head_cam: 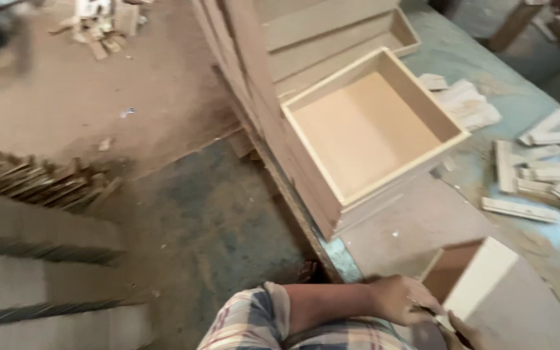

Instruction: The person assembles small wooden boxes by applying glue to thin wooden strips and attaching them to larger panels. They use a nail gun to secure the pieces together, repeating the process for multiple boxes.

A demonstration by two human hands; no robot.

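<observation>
Where the grip shows: at the bottom edge of the head view, both hands meet on a small open box of pale fibreboard (pixel 471 282).
Left hand (pixel 402 299): fingers curled onto the near corner of the small box, closed on its edge; the forearm comes out of a plaid short sleeve (pixel 254 321).
Right hand (pixel 465 334): only a little of it shows at the frame's bottom, touching the lower side of the same box (whether its fingers wrap the panel I cannot tell).
Small box: tilted, its brown inside turned towards the left hand, its light outer face turned up and to the right; it sits over the near end of the grey-green dusty desk (pixel 422 220).
Larger box: a big open square tray of the same pale board (pixel 371 129) rests further up the desk, open side up, leaning on a stack of flat boards (pixel 319 32).
Right of that: loose pale wooden strips (pixel 539 175) lie scattered on the desk, well apart from the hands.
Left of the desk: a dusty concrete floor (pixel 183 214), with stacked thin sheets (pixel 40 181) near the left edge.
</observation>
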